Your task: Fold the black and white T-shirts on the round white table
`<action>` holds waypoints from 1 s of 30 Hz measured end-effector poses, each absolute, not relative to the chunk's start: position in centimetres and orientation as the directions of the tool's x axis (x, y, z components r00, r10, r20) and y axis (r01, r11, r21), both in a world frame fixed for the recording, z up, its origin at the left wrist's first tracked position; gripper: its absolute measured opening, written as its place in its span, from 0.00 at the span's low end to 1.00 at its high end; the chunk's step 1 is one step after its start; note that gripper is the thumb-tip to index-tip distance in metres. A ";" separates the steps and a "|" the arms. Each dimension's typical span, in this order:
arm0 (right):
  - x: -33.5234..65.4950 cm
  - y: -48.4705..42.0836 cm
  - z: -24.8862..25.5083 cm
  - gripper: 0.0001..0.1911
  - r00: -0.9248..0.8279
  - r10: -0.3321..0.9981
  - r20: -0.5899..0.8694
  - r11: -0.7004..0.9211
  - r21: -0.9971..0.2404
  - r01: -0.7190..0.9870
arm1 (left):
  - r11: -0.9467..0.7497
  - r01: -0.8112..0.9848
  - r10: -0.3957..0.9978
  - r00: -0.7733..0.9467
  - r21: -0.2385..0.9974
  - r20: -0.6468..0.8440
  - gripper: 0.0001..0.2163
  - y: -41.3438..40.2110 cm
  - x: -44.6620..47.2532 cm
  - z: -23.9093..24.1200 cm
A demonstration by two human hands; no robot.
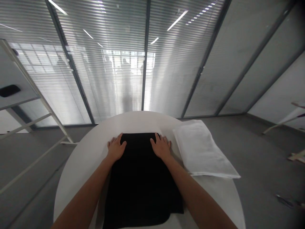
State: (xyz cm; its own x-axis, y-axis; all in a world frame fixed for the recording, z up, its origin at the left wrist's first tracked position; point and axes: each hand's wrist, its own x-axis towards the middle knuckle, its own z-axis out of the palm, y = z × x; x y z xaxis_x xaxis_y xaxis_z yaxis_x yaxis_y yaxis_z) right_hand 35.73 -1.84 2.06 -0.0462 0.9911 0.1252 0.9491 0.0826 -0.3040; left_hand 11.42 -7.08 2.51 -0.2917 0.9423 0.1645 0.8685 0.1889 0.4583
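A black cloth, folded into a long flat panel, lies on the round white table. My left hand rests at its far left corner, fingers spread, thumb on the fabric. At the far right corner, my right hand lies the same way, with its thumb over the cloth and the other fingers toward the tabletop. Neither hand grips anything. Near the bottom of the view the cloth's closer edge curves, with a small step at the right. The exact kind of garment or cloth cannot be made out.
A folded white cloth lies to the right, one corner jutting past the table's edge. At the left stands a whiteboard on a wheeled-style frame. Glass panels with blinds rise behind the table. Part of another table shows far right.
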 end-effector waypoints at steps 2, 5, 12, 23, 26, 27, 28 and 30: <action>35.7 -1.8 2.1 0.34 -0.047 0.990 0.131 0.086 -0.310 0.947 | 0.178 0.862 0.940 -0.292 0.474 0.179 0.27 -7.2 11.5 2.8; 35.6 -1.9 2.1 0.34 -0.043 0.990 0.137 0.086 -0.319 0.944 | 0.163 0.849 0.939 -0.290 0.503 0.185 0.27 -7.4 11.6 3.0; 35.6 -1.8 2.0 0.34 -0.044 0.987 0.152 0.091 -0.323 0.942 | 0.125 0.825 0.941 -0.275 0.552 0.199 0.27 -7.5 11.5 2.9; 35.6 -1.6 2.2 0.33 -0.042 0.993 0.113 0.080 -0.355 0.931 | 0.094 0.811 0.934 -0.272 0.577 0.231 0.23 -7.5 11.2 2.8; 35.6 -1.4 2.5 0.32 -0.025 0.994 0.108 0.065 -0.384 0.921 | -0.003 0.788 0.914 -0.247 0.616 0.321 0.22 -7.4 10.9 2.6; 35.7 -1.4 2.6 0.32 -0.017 0.994 0.112 0.060 -0.399 0.915 | -0.048 0.774 0.903 -0.237 0.631 0.359 0.22 -7.3 10.8 2.5; 35.7 -1.3 2.8 0.32 -0.009 0.993 0.114 0.056 -0.419 0.906 | -0.094 0.759 0.888 -0.229 0.645 0.398 0.22 -7.2 10.7 2.4; 36.0 -0.9 3.1 0.31 -0.012 0.993 0.116 0.067 -0.480 0.875 | -0.173 0.726 0.860 -0.218 0.666 0.461 0.21 -7.0 10.5 2.1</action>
State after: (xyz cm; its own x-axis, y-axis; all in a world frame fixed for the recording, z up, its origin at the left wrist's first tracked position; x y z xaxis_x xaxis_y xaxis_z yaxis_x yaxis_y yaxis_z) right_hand 36.03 -0.94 3.10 -0.0124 0.9931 0.1163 0.8746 0.0671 -0.4802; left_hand 10.49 -7.04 2.11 -0.2181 0.8603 0.4607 0.7257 -0.1727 0.6660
